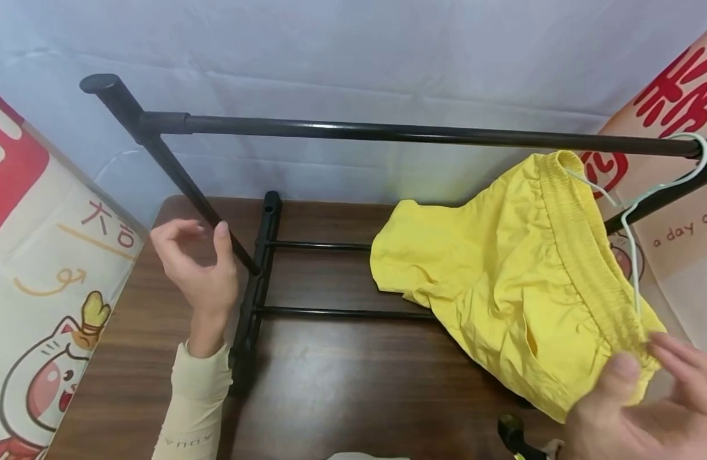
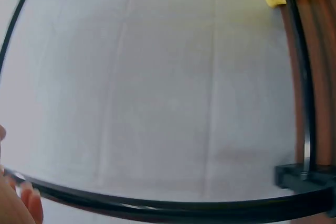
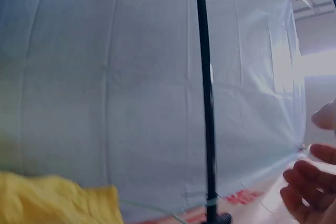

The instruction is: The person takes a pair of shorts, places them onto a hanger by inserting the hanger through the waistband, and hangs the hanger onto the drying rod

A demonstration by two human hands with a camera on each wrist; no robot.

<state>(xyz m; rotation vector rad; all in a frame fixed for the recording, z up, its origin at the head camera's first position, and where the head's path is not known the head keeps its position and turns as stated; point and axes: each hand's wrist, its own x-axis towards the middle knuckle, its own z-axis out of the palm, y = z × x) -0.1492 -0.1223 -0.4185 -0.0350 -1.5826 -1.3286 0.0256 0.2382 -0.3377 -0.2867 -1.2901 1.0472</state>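
Observation:
A pair of yellow shorts (image 1: 503, 275) hangs by its waistband on a pale green wire hanger (image 1: 632, 211). The hanger's hook goes over the right end of the black rack's top bar (image 1: 388, 132). My right hand (image 1: 652, 402) is beside the near end of the waistband, thumb and fingers apart; in the right wrist view its loosely bent fingers (image 3: 310, 182) hold nothing. My left hand (image 1: 206, 275) is at the rack's left post (image 1: 181, 172), pinching it between thumb and fingertips. In the left wrist view, fingertips (image 2: 32, 203) overlap that post.
The rack's base foot (image 1: 256, 300) and two thin lower bars (image 1: 342, 313) stand on a brown wooden table (image 1: 330, 370). Behind hangs a pale cloth (image 1: 330, 57). Printed panels (image 1: 48, 268) flank both sides. A dark, rounded object (image 1: 509, 428) lies at the front edge.

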